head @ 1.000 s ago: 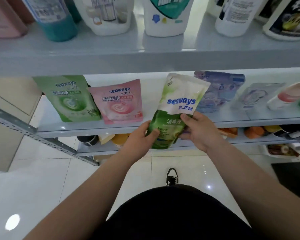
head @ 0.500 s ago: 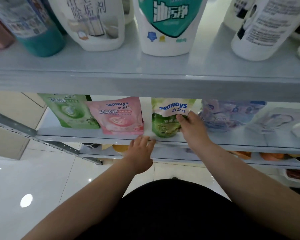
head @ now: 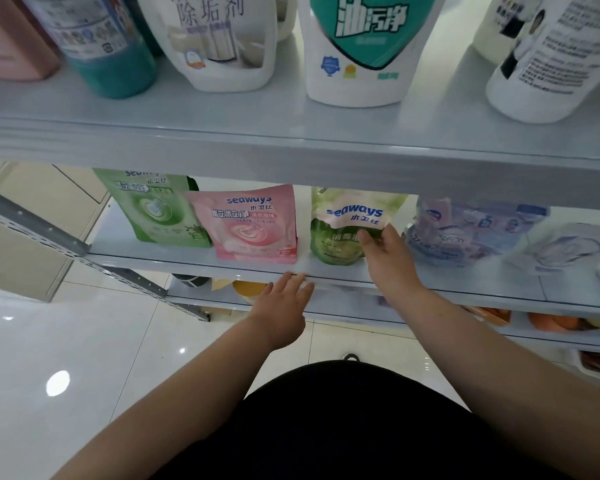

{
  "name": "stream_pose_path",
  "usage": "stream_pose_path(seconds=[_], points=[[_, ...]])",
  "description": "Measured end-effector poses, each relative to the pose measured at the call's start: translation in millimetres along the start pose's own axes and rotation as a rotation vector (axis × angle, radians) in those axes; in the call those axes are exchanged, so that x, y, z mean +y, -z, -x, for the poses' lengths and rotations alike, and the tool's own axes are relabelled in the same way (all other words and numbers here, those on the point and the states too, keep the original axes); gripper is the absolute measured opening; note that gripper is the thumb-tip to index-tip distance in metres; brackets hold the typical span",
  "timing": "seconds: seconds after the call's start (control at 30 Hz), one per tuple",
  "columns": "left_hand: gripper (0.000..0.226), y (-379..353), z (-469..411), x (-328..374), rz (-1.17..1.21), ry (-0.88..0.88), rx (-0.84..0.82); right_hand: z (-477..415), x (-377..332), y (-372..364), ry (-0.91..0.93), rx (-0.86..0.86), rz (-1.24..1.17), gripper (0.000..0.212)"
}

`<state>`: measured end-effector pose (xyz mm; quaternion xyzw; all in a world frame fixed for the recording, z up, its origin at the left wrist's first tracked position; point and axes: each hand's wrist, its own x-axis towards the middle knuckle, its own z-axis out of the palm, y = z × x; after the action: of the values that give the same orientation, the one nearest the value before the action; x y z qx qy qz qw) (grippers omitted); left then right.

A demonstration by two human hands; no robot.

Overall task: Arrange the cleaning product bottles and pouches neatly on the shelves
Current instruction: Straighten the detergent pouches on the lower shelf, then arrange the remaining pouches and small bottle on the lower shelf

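Note:
A green-and-white seaways pouch [head: 340, 230] stands upright on the middle shelf [head: 257, 263], to the right of a pink seaways pouch [head: 253, 225] and a green seaways pouch [head: 153, 209]. My right hand [head: 383, 252] holds the green-and-white pouch at its right side, thumb on its front. Stretched flat, my left hand [head: 284, 303] has its fingertips at the shelf's front edge and holds nothing. Two bluish pouches [head: 471, 230] lean back further right.
The upper shelf [head: 291, 147] carries a pink bottle [head: 11, 39], a teal bottle [head: 108, 50], and white bottles [head: 357, 50]. A lower shelf [head: 551, 323] holds orange items. A metal rack upright [head: 32, 225] slants at left. Glossy white floor tiles lie below.
The green-and-white pouch went from held in both hands in front of the shelf to standing on it. My left hand let go and dropped to the shelf edge.

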<state>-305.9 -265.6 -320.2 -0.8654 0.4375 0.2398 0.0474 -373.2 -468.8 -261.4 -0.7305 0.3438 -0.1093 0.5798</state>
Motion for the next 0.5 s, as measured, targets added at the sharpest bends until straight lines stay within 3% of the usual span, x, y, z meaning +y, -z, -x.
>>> stream_pose_path(seconds=[0.2,0.37,0.5], points=[[0.069,2.8,38.3,4.7,0.056,-0.012,-0.001,41.0,16.5,-6.7,-0.134,-0.047,0.129,0.074],[0.059,-1.0,73.0,12.1,0.056,-0.031,0.056,96.2,36.0,-5.3,0.008,-0.311,0.735,0.029],[0.051,-9.6,96.1,29.9,0.085,-0.072,0.073,142.2,41.1,9.1,0.040,-0.396,1.012,0.029]])
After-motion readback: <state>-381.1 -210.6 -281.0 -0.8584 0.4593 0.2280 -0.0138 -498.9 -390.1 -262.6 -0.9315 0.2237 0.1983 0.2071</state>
